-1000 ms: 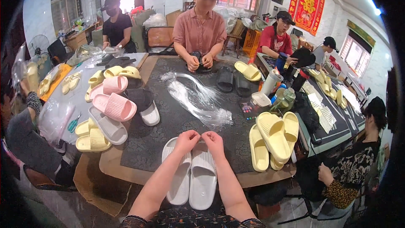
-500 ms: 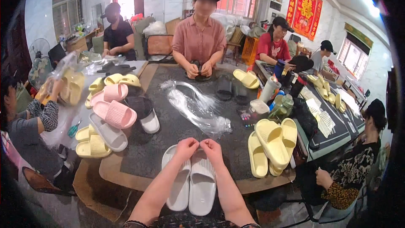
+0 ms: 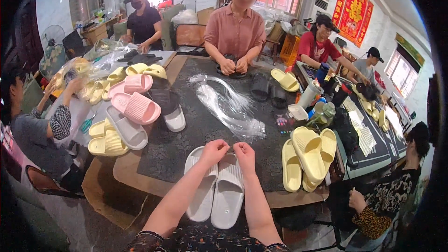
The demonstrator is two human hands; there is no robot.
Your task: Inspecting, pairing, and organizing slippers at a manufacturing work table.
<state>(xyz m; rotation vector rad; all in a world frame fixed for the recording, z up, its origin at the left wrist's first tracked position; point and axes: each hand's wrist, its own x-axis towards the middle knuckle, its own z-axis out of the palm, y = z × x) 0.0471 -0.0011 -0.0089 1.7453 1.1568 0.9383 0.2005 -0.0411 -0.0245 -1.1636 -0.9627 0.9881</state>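
A pair of light grey slide slippers [image 3: 227, 205] lies side by side at the table's near edge, ribbed straps uppermost and heels toward me. My left hand [image 3: 213, 153] is over the toe end of the left slipper, thumb and fingers pinched together. Close beside it, fingertips almost meeting, my right hand [image 3: 244, 155] pinches above the right slipper's toe. Whatever thin thing the fingertips hold is too small to make out. Beyond my hands, a bundle of clear plastic strands [image 3: 219, 112] is spread on the dark table mat [image 3: 179, 158].
Yellow slippers [image 3: 308, 156] are stacked at right; pink slippers [image 3: 136, 107], grey and yellow ones are piled at left. A pair of black slippers [image 3: 268, 88] sits farther back. Bottles [image 3: 308, 95] line the right side. Across the table a person [image 3: 235, 32] handles something dark; others work around.
The view has shifted slightly, so the scene sits differently in the picture. My hands stay pinched together over the grey slippers' toes. At right, the person in red has stretched an arm out.
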